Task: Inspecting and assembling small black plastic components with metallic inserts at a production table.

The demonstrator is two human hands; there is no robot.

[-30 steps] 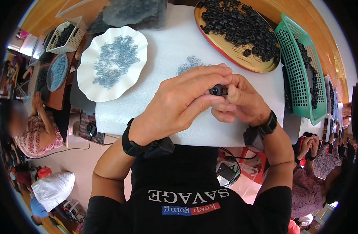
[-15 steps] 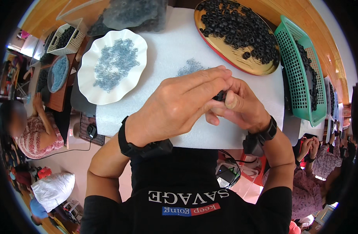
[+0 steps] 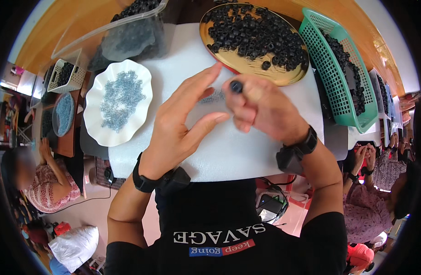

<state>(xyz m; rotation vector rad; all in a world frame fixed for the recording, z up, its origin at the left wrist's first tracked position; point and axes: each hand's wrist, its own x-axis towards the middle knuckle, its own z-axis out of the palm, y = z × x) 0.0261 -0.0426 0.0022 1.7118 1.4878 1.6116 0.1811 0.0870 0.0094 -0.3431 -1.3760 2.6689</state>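
Observation:
My left hand [image 3: 176, 121] is open, its thumb and fingers spread apart with nothing between them. Just to its right, my right hand [image 3: 270, 107] is smeared by motion and pinches a small black ring-like part [image 3: 236, 87] at its fingertips. Behind the hands, a small pile of clear rings [image 3: 215, 96] lies on the white foam mat [image 3: 219, 160]. More clear bluish rings [image 3: 123, 98] fill the middle of a white scalloped plate [image 3: 92, 121] on the left. Beyond my right hand, a golden oval tray [image 3: 290, 77] carries many loose black parts [image 3: 247, 36].
A green perforated basket [image 3: 362, 120] of black parts stands at the right edge. At the back left is a clear plastic bin [image 3: 137, 43], with a small white basket [image 3: 77, 78] beyond it. A person [image 3: 52, 183] sits at left; others [image 3: 364, 206] work at right.
My hands, formerly together around the black part, have come apart. My left hand has opened; the right has drawn away with the part. The head view has shifted slightly.

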